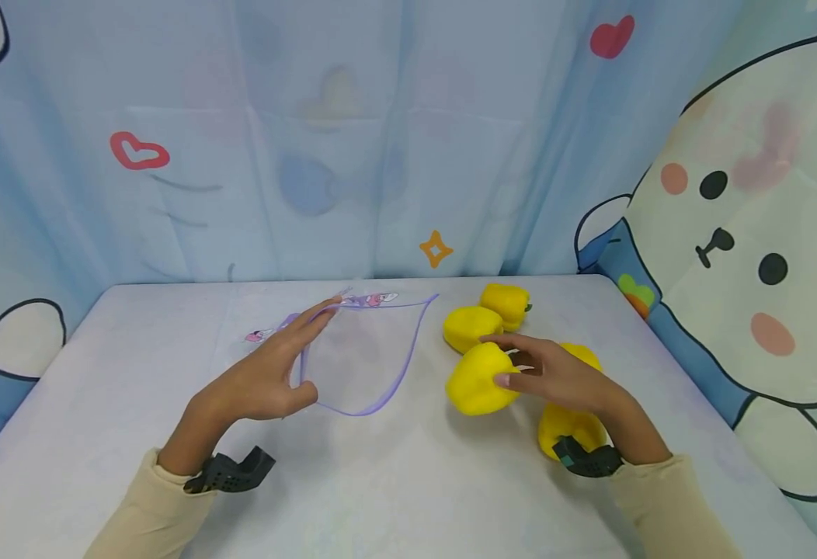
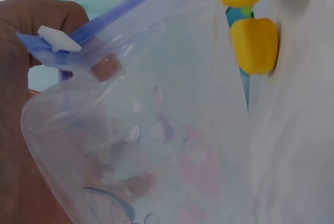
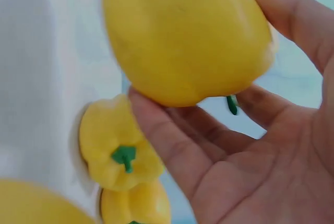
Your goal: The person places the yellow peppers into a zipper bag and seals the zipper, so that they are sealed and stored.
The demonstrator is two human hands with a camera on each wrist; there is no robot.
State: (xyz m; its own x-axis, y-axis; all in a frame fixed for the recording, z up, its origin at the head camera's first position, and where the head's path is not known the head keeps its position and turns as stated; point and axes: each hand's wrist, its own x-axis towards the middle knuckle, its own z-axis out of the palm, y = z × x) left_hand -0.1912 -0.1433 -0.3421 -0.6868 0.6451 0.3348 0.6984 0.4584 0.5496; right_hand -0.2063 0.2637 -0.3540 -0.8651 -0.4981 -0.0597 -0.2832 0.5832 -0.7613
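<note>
A clear plastic zip bag with a purple rim and printed pictures is at the left middle of the table, its mouth spread wide. My left hand holds the bag at its left edge, beside a white slider. My right hand grips a yellow bell pepper between thumb and fingers, above the table and right of the bag. In the right wrist view this held pepper shows a smooth side.
Two yellow bell peppers, a nearer one and a farther one, lie at the back right. Another pepper lies under my right wrist, and one more shows behind my right hand. A printed curtain hangs behind the white table.
</note>
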